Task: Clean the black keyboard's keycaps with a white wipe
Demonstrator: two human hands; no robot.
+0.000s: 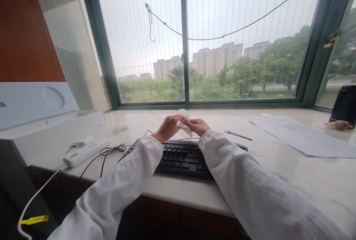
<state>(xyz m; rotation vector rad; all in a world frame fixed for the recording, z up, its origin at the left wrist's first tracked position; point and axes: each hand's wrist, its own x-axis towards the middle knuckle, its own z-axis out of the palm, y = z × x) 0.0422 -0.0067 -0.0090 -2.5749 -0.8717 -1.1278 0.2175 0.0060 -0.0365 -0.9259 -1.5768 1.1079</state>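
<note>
Above the far edge of a black keyboard, my two hands meet around a crumpled white tissue. My left hand pinches it from the left, with the fingers bent. From the other side, my right hand closes on it with thumb and fingertips. Part of the tissue sticks up over the fingers and a corner hangs below them. My forearms, in white sleeves, hide both ends of the keyboard in part. A thin blue stick lies to the right of my right hand.
At left are a white power strip with keys on it, a coiled black cable and an open white box. Printed paper lies at right, near a dark object. A window stands behind the marble sill.
</note>
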